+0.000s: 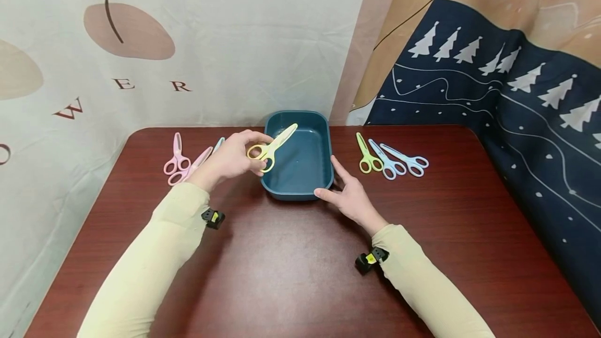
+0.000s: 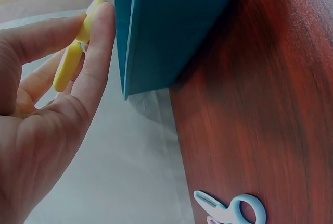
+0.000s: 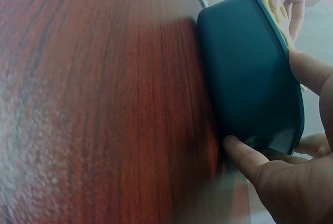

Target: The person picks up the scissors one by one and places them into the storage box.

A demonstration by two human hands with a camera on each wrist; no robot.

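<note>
My left hand (image 1: pixel 239 156) pinches yellow scissors (image 1: pixel 284 136) by the handle loops. Their blades point away to the right, above the left side of a dark teal box (image 1: pixel 300 195). In the left wrist view, the yellow handle (image 2: pixel 67 67) shows between thumb and fingers, beside the box wall (image 2: pixel 177 21). My right hand (image 1: pixel 349 194) holds the box at its near right corner, thumb at the front and a finger along the right side. Seen from the right wrist, the fingers (image 3: pixel 244 156) rest against the box's outer wall (image 3: pixel 250 73).
Pink scissors (image 1: pixel 177 156) lie on the left of the brown table (image 1: pixel 281 275). More pink scissors (image 1: pixel 199 159) and light blue scissors (image 2: pixel 223 213) are near the left hand. Right of the box lie green scissors (image 1: pixel 363 150) and two blue pairs (image 1: pixel 385 156). Printed cloth hangs behind.
</note>
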